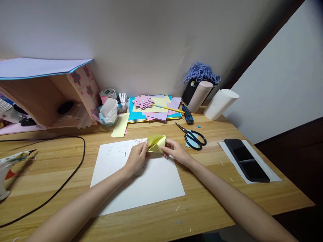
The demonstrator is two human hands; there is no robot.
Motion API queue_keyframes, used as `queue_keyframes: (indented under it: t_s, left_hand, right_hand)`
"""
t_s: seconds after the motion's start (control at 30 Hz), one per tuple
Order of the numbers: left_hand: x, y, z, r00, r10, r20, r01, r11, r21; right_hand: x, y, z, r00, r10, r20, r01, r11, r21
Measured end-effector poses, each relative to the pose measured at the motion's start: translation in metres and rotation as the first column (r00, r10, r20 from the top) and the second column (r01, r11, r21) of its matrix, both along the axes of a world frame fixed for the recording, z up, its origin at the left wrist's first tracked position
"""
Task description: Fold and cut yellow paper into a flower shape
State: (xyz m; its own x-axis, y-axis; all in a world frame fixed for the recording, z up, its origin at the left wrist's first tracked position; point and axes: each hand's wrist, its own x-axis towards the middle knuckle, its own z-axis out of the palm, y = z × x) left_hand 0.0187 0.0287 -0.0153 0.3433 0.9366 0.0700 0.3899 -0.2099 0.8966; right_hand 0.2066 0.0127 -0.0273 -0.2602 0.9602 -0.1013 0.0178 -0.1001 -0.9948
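Mid-fold: left hand & right hand both pinch yellow paper above white sheet; next crease probably needs aligned edges.

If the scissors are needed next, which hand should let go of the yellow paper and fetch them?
Probably the right hand: the scissors lie just beyond it on its own side. The left hand would have to cross over the folded yellow paper both hands pinch.
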Motion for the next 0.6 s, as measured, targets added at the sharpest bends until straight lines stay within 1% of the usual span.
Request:
queue_keyframes:
  t_s: [0.07,0.13,0.2,0.27,0.37,0.47,0.6]
  left_hand:
    - [0.000,0.002,-0.002,0.999,0.024,0.044,-0.022,0.998,-0.060]
    - [-0.001,0.006,-0.006,0.990,0.053,0.134,-0.032,0.987,-0.158]
    - [-0.002,0.011,-0.010,0.965,0.090,0.246,-0.024,0.966,-0.258]
    - [-0.003,0.015,-0.013,0.934,0.122,0.335,-0.007,0.945,-0.326]
    - [-0.003,0.017,-0.013,0.902,0.158,0.403,0.007,0.925,-0.379]
    - [-0.004,0.019,-0.011,0.873,0.199,0.446,0.019,0.899,-0.438]
    - [-0.006,0.023,-0.009,0.812,0.263,0.521,0.017,0.881,-0.472]
  right_hand:
    - [0.001,0.001,0.000,1.000,-0.010,0.017,0.010,1.000,-0.007]
    - [0.001,0.001,0.000,1.000,-0.021,0.020,0.021,1.000,-0.021]
    - [0.002,0.002,0.000,0.999,-0.034,0.019,0.035,0.999,-0.034]
    - [0.002,0.002,0.000,0.999,-0.051,0.012,0.051,0.998,-0.037]
    - [0.003,0.002,0.001,0.996,-0.084,0.000,0.084,0.996,-0.027]
    - [0.005,0.004,-0.001,0.993,-0.117,-0.015,0.117,0.993,-0.001]
    - [0.009,0.006,-0.004,0.986,-0.157,-0.049,0.158,0.987,0.020]
